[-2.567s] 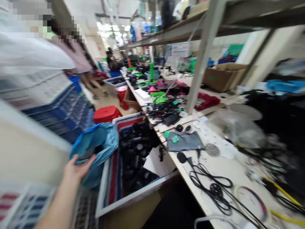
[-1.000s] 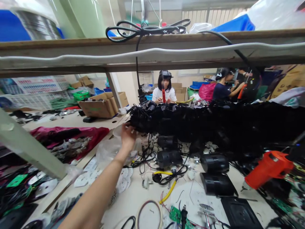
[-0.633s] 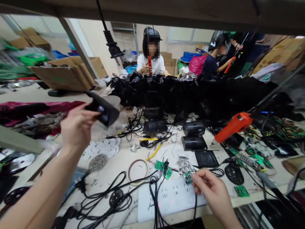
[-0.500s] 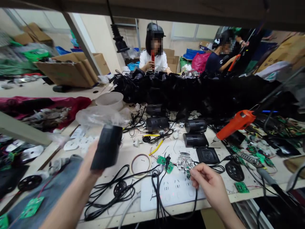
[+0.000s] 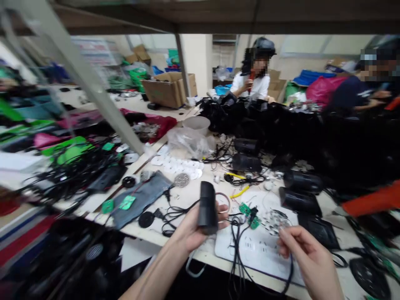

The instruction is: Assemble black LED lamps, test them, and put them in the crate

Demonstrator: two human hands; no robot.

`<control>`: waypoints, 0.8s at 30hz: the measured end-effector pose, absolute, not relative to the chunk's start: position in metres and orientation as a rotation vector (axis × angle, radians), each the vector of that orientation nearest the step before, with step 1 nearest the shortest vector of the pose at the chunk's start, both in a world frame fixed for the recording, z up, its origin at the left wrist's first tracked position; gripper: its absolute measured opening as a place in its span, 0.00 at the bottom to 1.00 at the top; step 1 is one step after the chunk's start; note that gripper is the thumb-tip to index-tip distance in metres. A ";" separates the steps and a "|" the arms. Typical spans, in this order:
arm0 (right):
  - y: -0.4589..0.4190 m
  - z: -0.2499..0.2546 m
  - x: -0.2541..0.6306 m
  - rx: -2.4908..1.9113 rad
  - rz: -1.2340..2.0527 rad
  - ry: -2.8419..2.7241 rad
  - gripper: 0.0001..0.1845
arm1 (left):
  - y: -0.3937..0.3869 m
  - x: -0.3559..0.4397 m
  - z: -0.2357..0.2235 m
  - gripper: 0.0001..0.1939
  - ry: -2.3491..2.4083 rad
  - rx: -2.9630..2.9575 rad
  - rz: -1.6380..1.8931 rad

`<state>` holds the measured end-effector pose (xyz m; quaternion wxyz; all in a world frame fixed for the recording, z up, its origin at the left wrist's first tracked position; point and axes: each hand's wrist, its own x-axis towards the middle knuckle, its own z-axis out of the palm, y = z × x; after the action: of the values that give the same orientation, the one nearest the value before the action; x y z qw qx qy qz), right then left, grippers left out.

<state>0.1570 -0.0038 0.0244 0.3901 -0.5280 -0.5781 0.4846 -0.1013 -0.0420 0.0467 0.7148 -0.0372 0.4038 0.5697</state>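
Head view. Left hand [image 5: 191, 235], palm up, fingers wrapped around a black curved part [image 5: 208, 208]; the part stands nearly upright, raised in front of the bench [image 5: 190, 196] edge. Right hand [image 5: 309, 256]: thumb and fingertips pinched together on the near edge of a silvery round part [image 5: 271, 220], above the far right portion of a white power strip [image 5: 225, 246]. Black cable [image 5: 290, 268] hangs below this hand; its attachment cannot be made out. Green circuit board [image 5: 254, 223] lies between the hands, just beyond the strip. Black cylindrical housings [image 5: 303, 182] lie farther back, to the right. Orange tool [image 5: 373, 200] at right edge, blurred. Grey cloth [image 5: 146, 193] to the left, bearing a small green board [image 5: 126, 202]. Across the bench, a person in a white top [image 5: 258, 85] grips a red-orange tool [image 5: 251, 79]
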 end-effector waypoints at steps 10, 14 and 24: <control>0.007 0.048 0.146 -1.360 0.967 -1.690 0.17 | -0.060 -0.101 0.042 0.21 0.867 0.146 1.259; 0.002 0.071 0.130 -1.237 0.870 -1.885 0.15 | -0.062 -0.093 0.036 0.17 0.909 0.143 1.224; 0.014 0.071 0.113 -1.046 0.735 -2.188 0.10 | -0.067 -0.072 0.048 0.20 0.859 0.088 1.012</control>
<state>0.1127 0.0135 0.0706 0.2993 -0.3938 -0.8239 0.2767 -0.0719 -0.0667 0.0477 0.7867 0.0407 0.3987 0.4696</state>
